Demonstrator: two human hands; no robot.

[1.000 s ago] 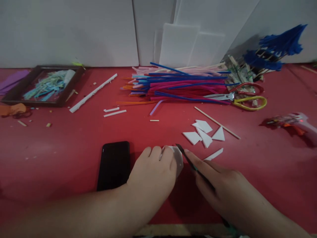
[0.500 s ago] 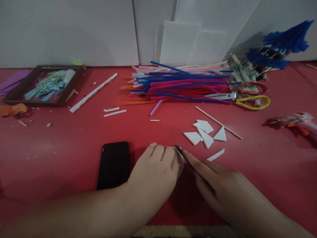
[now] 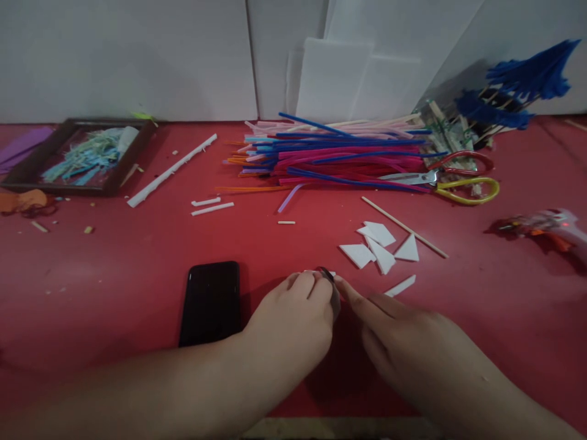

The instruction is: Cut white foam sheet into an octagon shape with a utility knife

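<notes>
Both hands are clamped, left hand (image 3: 293,318) on a white piece (image 3: 337,300), right hand (image 3: 403,336) on the knife (image 3: 326,273) beside it, apparently a cut needing steadiness.

Phone (image 3: 211,302) near left showing glossy black, scissor blades (image 3: 410,178) far right showing smooth metal, pipe cleaners (image 3: 348,150) looking fuzzy and matt, frame (image 3: 107,177) far left looking like dark wood

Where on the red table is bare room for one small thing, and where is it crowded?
Left of the phone, between the orange piece and the left forearm, there is a wide patch with only crumbs. Another lies between the white strip, the glue gun and the right forearm. Crowded: around the pipe cleaners and scissors, and at the cut pieces.
</notes>
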